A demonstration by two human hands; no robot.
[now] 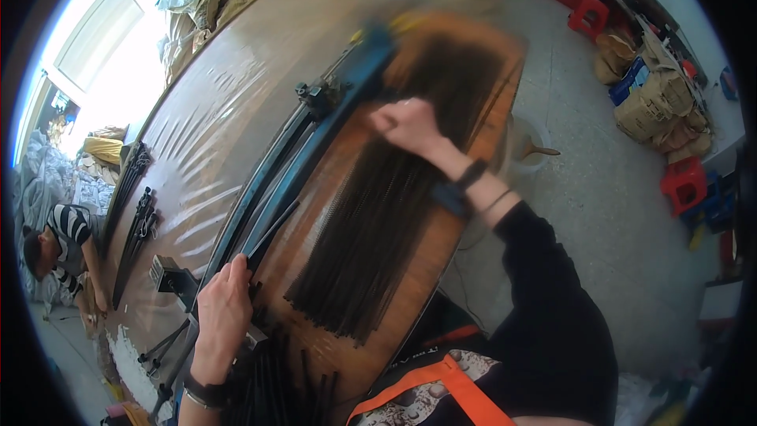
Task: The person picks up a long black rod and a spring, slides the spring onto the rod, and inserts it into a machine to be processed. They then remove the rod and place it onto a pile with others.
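Observation:
My left hand (226, 308) is closed on a thin black rod (273, 230), which slants up and away from its fingers. Beside that hand runs a long blue metal rail fixture (296, 176), with a dark clamp block (318, 98) mounted farther along it. My right hand (410, 126) is curled into a fist and slightly blurred; whatever its fingers hold, if anything, is hidden. Beneath it, a wide layer of long black rods (363, 244) lies side by side on a brown wooden board (441, 256). More black rods (276, 383) lie near my left wrist.
At left, a person in striped sleeves (72, 225) bends by the plastic-covered table (201, 138), near bundles of black rods (140, 229). A metal bracket (173, 280) juts out by the rail. To the right stand a white bucket (530, 142), sacks (654, 102) and red stools (683, 185).

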